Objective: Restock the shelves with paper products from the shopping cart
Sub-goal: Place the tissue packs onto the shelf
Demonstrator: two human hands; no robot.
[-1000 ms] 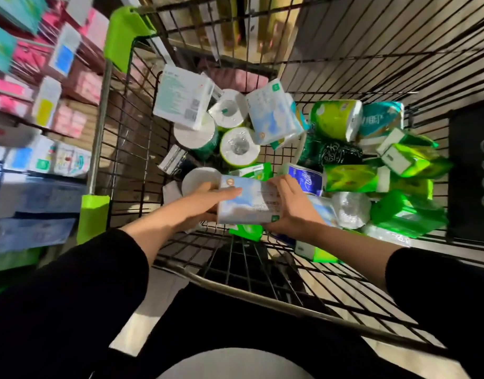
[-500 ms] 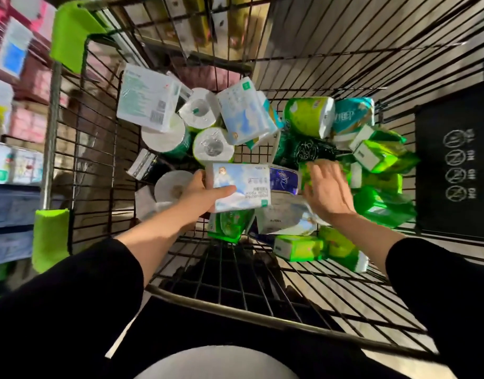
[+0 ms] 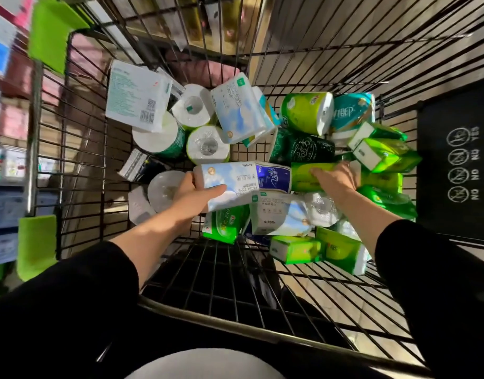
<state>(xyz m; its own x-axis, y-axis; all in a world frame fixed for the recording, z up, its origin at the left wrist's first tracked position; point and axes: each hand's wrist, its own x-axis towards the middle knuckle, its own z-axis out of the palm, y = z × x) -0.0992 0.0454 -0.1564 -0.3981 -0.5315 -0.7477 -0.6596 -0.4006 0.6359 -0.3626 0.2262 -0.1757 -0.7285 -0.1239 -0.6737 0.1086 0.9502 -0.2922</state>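
Note:
A black wire shopping cart (image 3: 79, 149) holds several paper products: white toilet rolls (image 3: 193, 106), green tissue packs (image 3: 385, 154) and sky-blue tissue packs (image 3: 242, 108). My left hand (image 3: 193, 194) grips a sky-blue facial tissue pack (image 3: 232, 179) in the middle of the cart, thumb across its top. My right hand (image 3: 335, 179) lies on a bright green tissue pack (image 3: 303, 177) just to the right, fingers curled over its top edge. Whether the green pack is lifted I cannot tell.
Store shelves (image 3: 5, 170) with pink and blue packs run along the left, blurred. Green plastic corner guards (image 3: 52, 31) cap the cart's left rim. A black sign panel (image 3: 459, 165) hangs on the cart's right side. Bare wire floor (image 3: 227, 272) lies nearest me.
My right hand let go of the sky-blue pack and moved right onto the green pack. My left hand kept the sky-blue pack. The camera swung right, away from the shelves.

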